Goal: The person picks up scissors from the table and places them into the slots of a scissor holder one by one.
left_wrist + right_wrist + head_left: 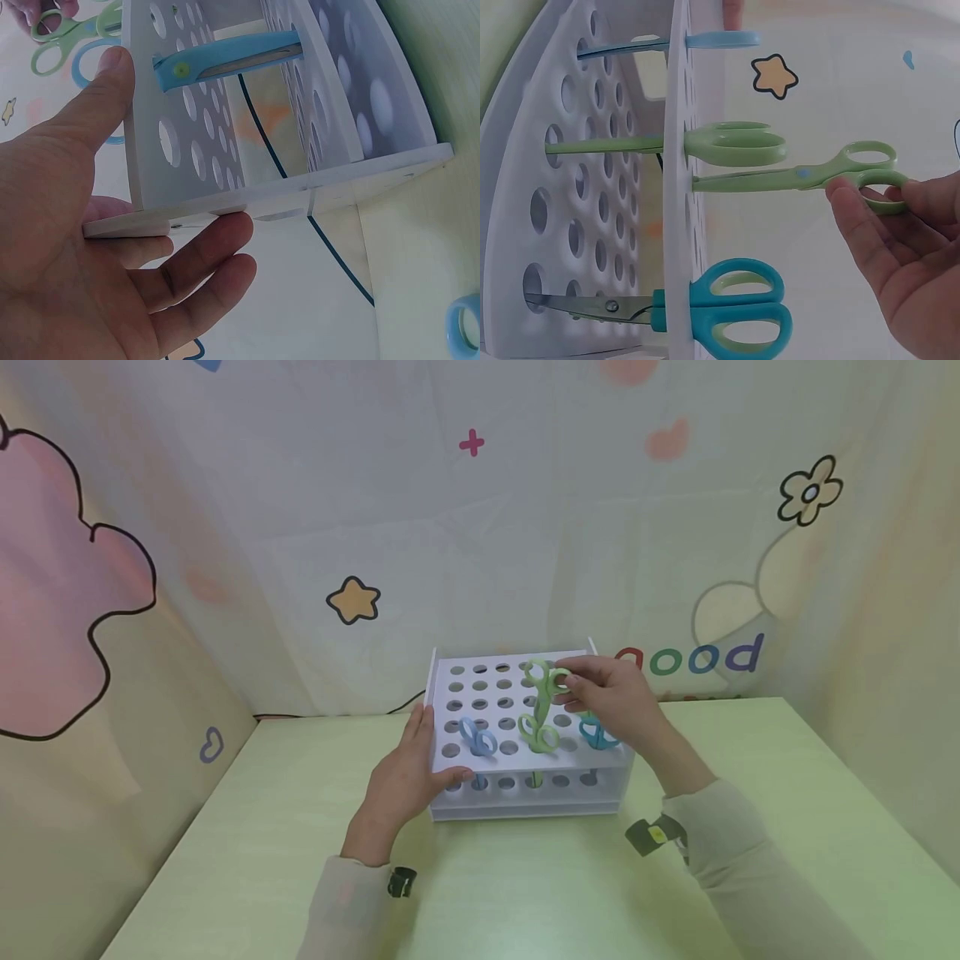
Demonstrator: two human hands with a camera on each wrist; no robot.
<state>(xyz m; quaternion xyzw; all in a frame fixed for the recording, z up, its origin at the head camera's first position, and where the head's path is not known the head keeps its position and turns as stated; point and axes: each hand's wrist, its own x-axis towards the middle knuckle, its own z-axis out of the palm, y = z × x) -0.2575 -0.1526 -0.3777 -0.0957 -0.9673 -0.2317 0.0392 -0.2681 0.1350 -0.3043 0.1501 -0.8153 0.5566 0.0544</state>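
Between thumb and fingers, my right hand (pixel 611 693) pinches one handle loop of a pair of green scissors (pixel 780 178). These scissors point down over the white rack (pixel 480 683), their tip at a hole of its top plate. My left hand (pixel 401 772) holds the rack's left side, thumb on the top plate and fingers against the side panel. Upright in the front holes are light blue scissors (pixel 478 739) at left, a second green pair (pixel 538 735) in the middle, and teal scissors (pixel 597 732) at right. Their blades pass down toward the lower perforated plate.
The rack stands on a pale yellow-green table (pixel 480 893) near a patterned cloth backdrop (pixel 420 552). A dark cable (pixel 408 703) runs behind the rack. Part of a blue ring-shaped thing (pixel 456 330) shows at the left wrist view's right edge.
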